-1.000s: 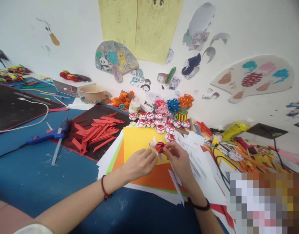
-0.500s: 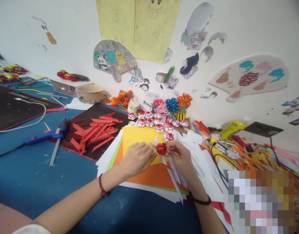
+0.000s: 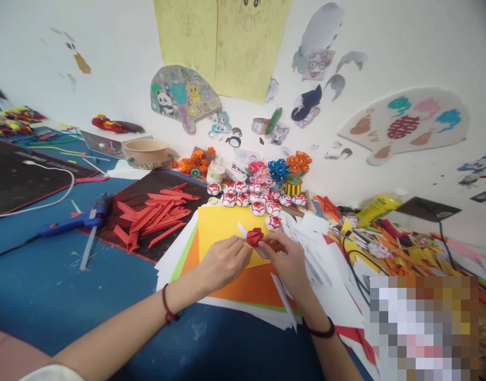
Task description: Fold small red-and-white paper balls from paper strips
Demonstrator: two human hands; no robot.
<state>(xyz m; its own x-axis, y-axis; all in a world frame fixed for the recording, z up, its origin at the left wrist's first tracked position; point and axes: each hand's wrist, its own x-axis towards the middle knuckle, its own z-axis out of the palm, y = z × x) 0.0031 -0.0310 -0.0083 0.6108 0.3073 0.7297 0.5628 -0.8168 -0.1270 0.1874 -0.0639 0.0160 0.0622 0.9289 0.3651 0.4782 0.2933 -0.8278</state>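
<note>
A small red folded paper flower point(image 3: 255, 237) with white paper strips point(image 3: 243, 229) sticking out is between my hands, above the yellow sheet point(image 3: 219, 222). My right hand point(image 3: 284, 259) is closed on the flower's right side, thumb and fingers pinching it. On its left, my left hand point(image 3: 227, 260) has its fingers pressed together at a white strip; the fingertips partly hide what they grip. Several finished red-and-white paper flowers point(image 3: 258, 207) sit just behind the sheet. Orange paper point(image 3: 238, 286) lies beneath my hands.
Red folded strips point(image 3: 153, 217) lie on a black mat at the left, beside a blue glue gun point(image 3: 74, 222). Behind stand a beige bowl point(image 3: 146, 151), a white bottle point(image 3: 216, 172) and blue flowers point(image 3: 278, 170). Paper scraps and a yellow bottle point(image 3: 378, 209) are at the right.
The red flower and my right hand have moved a little left, closer to my left hand. Fewer white strips show around the flower.
</note>
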